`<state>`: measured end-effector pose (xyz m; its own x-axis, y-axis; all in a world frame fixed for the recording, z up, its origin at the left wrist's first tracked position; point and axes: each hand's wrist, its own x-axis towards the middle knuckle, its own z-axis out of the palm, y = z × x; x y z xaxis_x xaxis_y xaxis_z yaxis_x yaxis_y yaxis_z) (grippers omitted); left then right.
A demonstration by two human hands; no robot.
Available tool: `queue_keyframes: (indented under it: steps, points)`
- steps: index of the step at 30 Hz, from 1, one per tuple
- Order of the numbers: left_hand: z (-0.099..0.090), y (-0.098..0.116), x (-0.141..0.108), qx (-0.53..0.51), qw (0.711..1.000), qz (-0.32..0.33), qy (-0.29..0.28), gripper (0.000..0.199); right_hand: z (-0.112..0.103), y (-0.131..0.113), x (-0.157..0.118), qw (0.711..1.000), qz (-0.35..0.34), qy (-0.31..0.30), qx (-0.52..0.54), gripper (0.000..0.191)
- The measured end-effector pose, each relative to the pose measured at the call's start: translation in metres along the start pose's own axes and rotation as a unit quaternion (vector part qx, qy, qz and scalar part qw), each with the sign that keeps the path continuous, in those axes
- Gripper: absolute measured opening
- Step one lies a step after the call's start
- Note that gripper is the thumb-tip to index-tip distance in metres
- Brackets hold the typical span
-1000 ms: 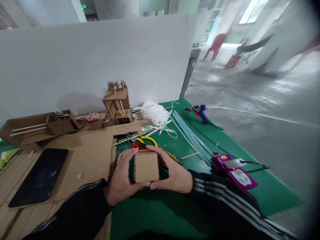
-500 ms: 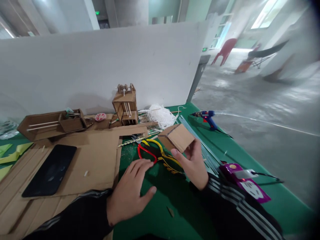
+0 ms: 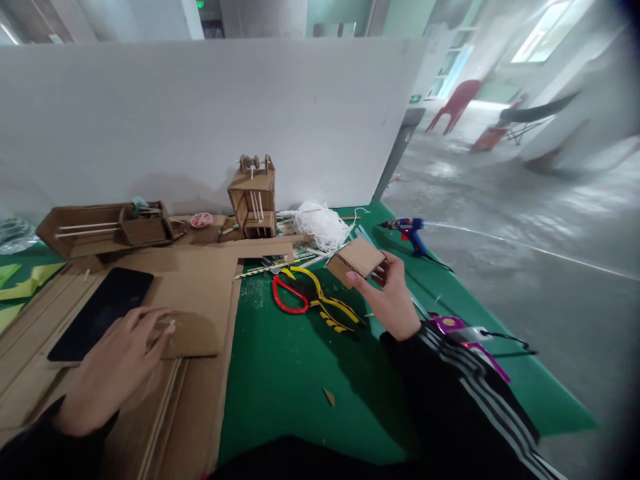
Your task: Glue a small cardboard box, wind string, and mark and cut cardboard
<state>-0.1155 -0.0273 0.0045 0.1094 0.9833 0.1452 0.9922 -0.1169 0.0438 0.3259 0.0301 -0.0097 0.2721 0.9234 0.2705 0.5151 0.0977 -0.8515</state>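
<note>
My right hand (image 3: 393, 297) grips a small cardboard box (image 3: 356, 257), thumb on its near side and fingers behind it. It is held above the green table, right of the scissors. My left hand (image 3: 117, 360), fingers bent and apart, is over a flat cardboard sheet (image 3: 195, 327) and partly covers the lower right of a black phone (image 3: 103, 310). A small white bit shows at its thumb tip; I see nothing gripped. Between the hands lie red-handled scissors (image 3: 291, 307) and yellow-and-black pliers (image 3: 333, 310).
A cardboard stand with sticks (image 3: 253, 200) and a long cardboard tray (image 3: 85, 233) are at the back. White shredded strands (image 3: 323, 225) lie beside the stand. To the right are a blue glue gun (image 3: 407, 230) and a purple power strip (image 3: 450, 325) with a cable.
My left hand has moved left from beside the scissors to the cardboard sheet and phone. My right hand still holds the small box, turned slightly. The view has shifted a little.
</note>
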Motion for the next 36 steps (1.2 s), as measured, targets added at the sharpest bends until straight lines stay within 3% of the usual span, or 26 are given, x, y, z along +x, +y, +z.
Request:
queue_keyframes:
  steps: [4,6,7,9,11,14,18,26,32,36]
  points:
    - [0.003,0.001,-0.002,0.007,0.999,-0.002,-0.04,0.038,-0.003,-0.007,-0.015,0.997,-0.028,0.011,-0.067,0.083]
    - [0.002,0.004,-0.001,-0.004,0.999,-0.008,-0.048,0.035,-0.007,-0.017,-0.036,0.987,-0.103,0.027,-0.121,0.064]
    - [0.002,0.006,0.001,-0.012,0.999,-0.008,-0.052,0.034,-0.009,-0.023,-0.05,0.978,-0.151,0.002,-0.143,0.048]
    - [0.001,0.007,0.003,-0.023,0.998,-0.006,-0.051,0.032,-0.011,-0.034,-0.078,0.953,-0.18,-0.168,-0.175,0.021]
    - [0.002,0.006,0.005,-0.029,0.999,0.001,-0.046,0.03,-0.01,-0.04,-0.103,0.914,-0.143,-0.321,-0.202,0.022]
    - [0.005,0.006,0.007,-0.03,0.999,0.011,-0.035,0.029,-0.005,-0.039,-0.123,0.885,-0.109,-0.372,-0.257,0.011]
    - [0.004,0.01,0.008,-0.04,0.999,0.008,-0.019,0.03,0.001,-0.036,-0.12,0.875,-0.115,-0.397,-0.252,0.009]
    - [-0.007,0.028,0.013,-0.148,0.989,-0.022,-0.013,0.041,0.001,-0.042,-0.099,0.927,-0.072,-0.342,-0.138,0.008]
    - [-0.013,0.044,0.016,-0.22,0.973,0.064,-0.015,0.033,0.006,-0.044,-0.09,0.946,-0.047,-0.32,-0.037,0.01]
    - [-0.021,0.082,0.017,-0.296,0.946,0.128,-0.034,0.022,0.024,-0.054,-0.085,0.924,0.049,-0.34,0.169,0.021]
